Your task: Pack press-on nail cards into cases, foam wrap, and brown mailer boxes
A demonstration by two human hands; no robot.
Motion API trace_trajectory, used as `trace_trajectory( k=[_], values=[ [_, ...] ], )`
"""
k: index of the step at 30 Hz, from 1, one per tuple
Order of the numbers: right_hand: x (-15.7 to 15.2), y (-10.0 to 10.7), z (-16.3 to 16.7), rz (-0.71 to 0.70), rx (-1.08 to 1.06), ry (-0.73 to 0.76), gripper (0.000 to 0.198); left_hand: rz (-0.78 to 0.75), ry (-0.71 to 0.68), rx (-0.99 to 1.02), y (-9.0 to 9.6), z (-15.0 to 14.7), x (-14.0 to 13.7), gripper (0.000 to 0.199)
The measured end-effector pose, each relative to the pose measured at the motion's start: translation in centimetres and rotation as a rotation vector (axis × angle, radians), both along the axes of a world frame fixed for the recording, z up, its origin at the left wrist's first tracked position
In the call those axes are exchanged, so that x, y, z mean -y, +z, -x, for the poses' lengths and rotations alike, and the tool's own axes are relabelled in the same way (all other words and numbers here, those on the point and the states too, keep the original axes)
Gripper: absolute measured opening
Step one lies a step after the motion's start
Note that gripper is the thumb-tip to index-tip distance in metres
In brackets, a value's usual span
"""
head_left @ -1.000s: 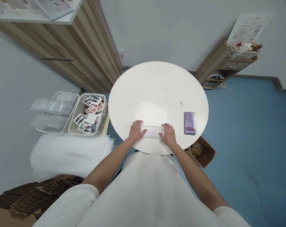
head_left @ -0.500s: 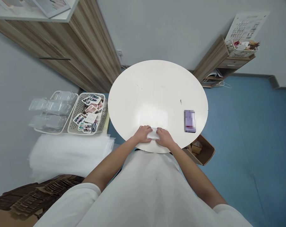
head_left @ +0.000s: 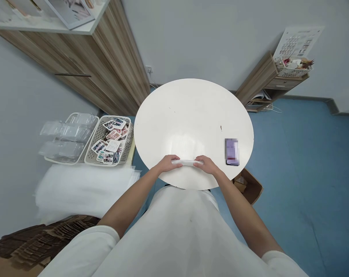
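Observation:
Near the front edge of the round white table (head_left: 194,104), a slim white packet (head_left: 187,162) spans the space between my hands. It looks like a long narrow strip, slightly translucent, with its near side toward me; what it contains cannot be made out. My left hand (head_left: 169,164) is closed on the packet's left end, thumb on the near side and fingers on the far side. The right end is pinched the same way by my right hand (head_left: 207,164). To the right on the tabletop lies a purple-screened phone (head_left: 232,152), its screen pixelated.
Left of the table stand a white basket (head_left: 125,150) of press-on nail cards and another basket (head_left: 89,140) of clear plastic packs. Below them lies a stack of white translucent sheets (head_left: 87,188). An open cardboard box (head_left: 253,188) sits under the table's right side.
My hands have moved apart, out toward the packet's ends. The packet was a short, broader shape between them and now shows as a longer, thinner strip. The view has shifted slightly.

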State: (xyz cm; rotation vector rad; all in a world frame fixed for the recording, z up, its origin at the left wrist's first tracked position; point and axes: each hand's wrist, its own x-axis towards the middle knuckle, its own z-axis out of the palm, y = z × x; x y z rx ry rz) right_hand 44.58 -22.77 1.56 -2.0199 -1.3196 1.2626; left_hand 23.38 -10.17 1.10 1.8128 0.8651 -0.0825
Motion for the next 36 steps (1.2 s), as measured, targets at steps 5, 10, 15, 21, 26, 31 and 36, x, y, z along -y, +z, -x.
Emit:
trace_trajectory(
  k=[5,10,15,21,26,31,36],
  values=[
    [-1.0,-1.3,-1.1,0.018,-0.060,-0.175,0.030,-0.102,0.187,-0.099,-2.2,0.8,-1.0,0.028],
    [-1.4,-2.9,-1.0,0.051,0.119,-0.328,0.021,-0.159,0.278,-0.166,-3.7,0.6,-1.0,0.022],
    [-0.8,-3.8,-0.1,0.010,0.225,-0.403,0.023,-0.267,0.391,-0.211,-3.4,0.4,-0.3,0.020],
    [1.8,-4.6,2.1,-0.105,0.208,-0.602,0.055,-0.621,0.063,-0.048,-2.1,-0.8,2.4,0.038],
    [1.6,-4.7,3.0,-0.013,0.007,-0.714,0.070,-0.675,-0.275,-0.030,-2.2,-2.2,4.5,0.050],
    [0.2,-3.4,2.1,0.031,-0.121,-0.713,0.050,-0.692,-0.310,-0.059,-2.8,-2.4,4.8,0.054],
    [-0.2,-2.7,1.6,0.044,-0.073,-0.634,0.026,-0.674,-0.331,-0.057,-2.7,-2.2,4.4,0.055]
  ],
)
